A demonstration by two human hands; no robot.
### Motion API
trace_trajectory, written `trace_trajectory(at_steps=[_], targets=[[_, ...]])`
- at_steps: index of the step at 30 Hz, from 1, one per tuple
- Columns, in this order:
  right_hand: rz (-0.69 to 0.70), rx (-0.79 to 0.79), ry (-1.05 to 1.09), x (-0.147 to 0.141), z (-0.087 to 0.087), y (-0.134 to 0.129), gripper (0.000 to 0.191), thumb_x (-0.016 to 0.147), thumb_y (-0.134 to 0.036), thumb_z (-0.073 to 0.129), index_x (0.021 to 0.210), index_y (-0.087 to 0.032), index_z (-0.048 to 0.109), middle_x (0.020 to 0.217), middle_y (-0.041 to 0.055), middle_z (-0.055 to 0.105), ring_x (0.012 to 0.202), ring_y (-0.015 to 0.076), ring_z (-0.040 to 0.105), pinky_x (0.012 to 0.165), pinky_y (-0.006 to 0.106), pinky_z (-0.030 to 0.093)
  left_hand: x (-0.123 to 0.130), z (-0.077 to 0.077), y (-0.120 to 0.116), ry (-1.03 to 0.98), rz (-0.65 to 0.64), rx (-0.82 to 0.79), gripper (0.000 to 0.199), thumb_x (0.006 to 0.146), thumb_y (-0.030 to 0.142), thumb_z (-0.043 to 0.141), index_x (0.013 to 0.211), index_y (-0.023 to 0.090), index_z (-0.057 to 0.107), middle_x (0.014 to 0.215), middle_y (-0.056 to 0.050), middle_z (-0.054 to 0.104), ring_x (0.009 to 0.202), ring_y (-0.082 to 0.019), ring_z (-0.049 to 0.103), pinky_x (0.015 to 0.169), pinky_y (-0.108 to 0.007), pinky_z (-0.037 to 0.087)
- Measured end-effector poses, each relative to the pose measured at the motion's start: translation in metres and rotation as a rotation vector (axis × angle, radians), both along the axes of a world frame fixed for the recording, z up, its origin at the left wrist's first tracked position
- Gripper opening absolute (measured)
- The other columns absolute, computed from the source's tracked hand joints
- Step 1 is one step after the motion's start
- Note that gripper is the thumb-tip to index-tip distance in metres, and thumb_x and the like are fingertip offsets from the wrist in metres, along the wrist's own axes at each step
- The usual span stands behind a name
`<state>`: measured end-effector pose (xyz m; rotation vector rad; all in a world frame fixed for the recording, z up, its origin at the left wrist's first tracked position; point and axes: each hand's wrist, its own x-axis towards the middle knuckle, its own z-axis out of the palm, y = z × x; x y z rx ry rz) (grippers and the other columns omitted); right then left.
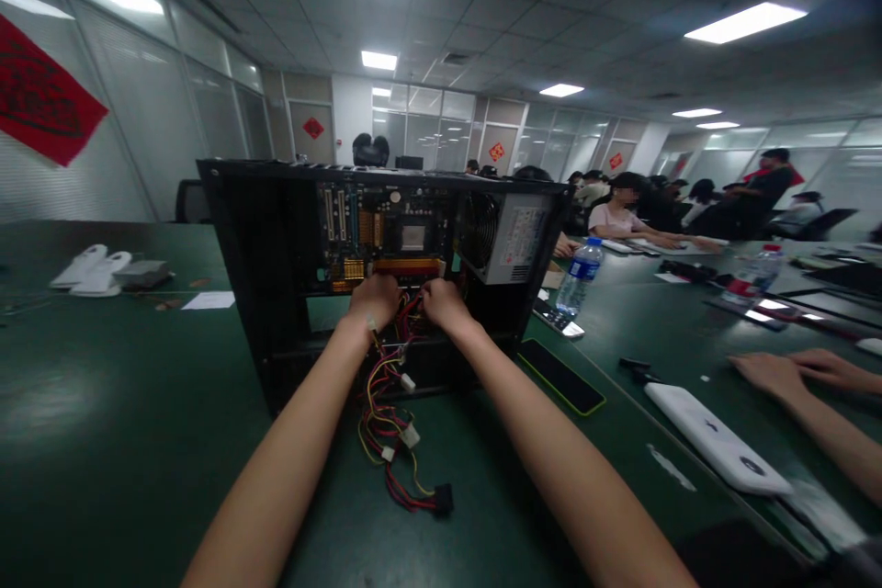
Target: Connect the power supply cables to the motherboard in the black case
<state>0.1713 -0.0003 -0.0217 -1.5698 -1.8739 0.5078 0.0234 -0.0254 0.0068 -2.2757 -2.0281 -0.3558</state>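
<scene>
An open black computer case (pixel 248 285) stands on the green table in front of me. Inside it sit a motherboard (pixel 386 211) with a bare processor spot and a power supply (pixel 514 239) with a fan. My left hand (pixel 376 299) is closed at the lower edge of the motherboard, beside the orange and red memory slots (pixel 410 266). Curled at the right end of those slots is my right hand (pixel 445 305). What the fingertips grip, if anything, is hidden. A bundle of power cables (pixel 376 395) hangs from the case between my forearms onto the table.
To the right lie a phone (pixel 561 377) with a green edge, a water bottle (pixel 581 276) and a white device (pixel 717 436). Another person's hands (pixel 778 377) rest farther right. White objects (pixel 93 271) and a grey block (pixel 142 274) are at left.
</scene>
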Motion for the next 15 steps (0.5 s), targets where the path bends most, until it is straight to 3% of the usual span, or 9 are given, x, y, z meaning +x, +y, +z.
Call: trace_trajectory(at_steps=[6, 10, 13, 15], targets=[[-0.022, 0.092, -0.098, -0.001, 0.002, -0.016, 0.024, 0.099, -0.022, 0.05, 0.098, -0.015, 0.072, 0.105, 0.0199, 0.072, 0.108, 0.0283, 0.068, 0.095, 0.034, 0.046, 0.002, 0.003, -0.006, 0.027, 0.027, 0.026, 0.04, 0.099, 0.034, 0.045, 0.111, 0.012, 0.075, 0.108, -0.022, 0.074, 0.104, -0.034, 0.072, 0.083, -0.039, 0.057], [-0.036, 0.243, -0.213, -0.003, 0.006, -0.038, 0.023, 0.101, -0.026, 0.047, 0.102, -0.017, 0.068, 0.105, 0.0179, 0.07, 0.099, 0.0278, 0.068, 0.089, 0.035, 0.047, 0.002, 0.006, -0.013, 0.046, 0.051, 0.073, 0.041, 0.098, 0.037, 0.047, 0.111, 0.01, 0.075, 0.109, -0.024, 0.073, 0.106, -0.038, 0.07, 0.085, -0.045, 0.055], [0.108, 0.431, -0.267, 0.006, 0.023, -0.066, 0.026, 0.102, -0.032, 0.046, 0.095, -0.018, 0.068, 0.1, 0.014, 0.071, 0.09, 0.0238, 0.068, 0.08, 0.031, 0.046, -0.003, 0.003, -0.015, 0.037, 0.022, 0.079, 0.041, 0.099, 0.037, 0.042, 0.108, 0.014, 0.075, 0.109, -0.02, 0.074, 0.105, -0.034, 0.07, 0.086, -0.041, 0.054], [0.195, 0.63, -0.191, 0.023, 0.045, -0.089, 0.032, 0.102, -0.038, 0.048, 0.086, -0.018, 0.067, 0.087, 0.01, 0.071, 0.079, 0.0194, 0.067, 0.074, 0.029, 0.045, -0.007, 0.001, -0.017, 0.021, -0.011, 0.078, 0.04, 0.1, 0.037, 0.04, 0.107, 0.02, 0.075, 0.109, -0.014, 0.075, 0.105, -0.029, 0.07, 0.086, -0.035, 0.053]])
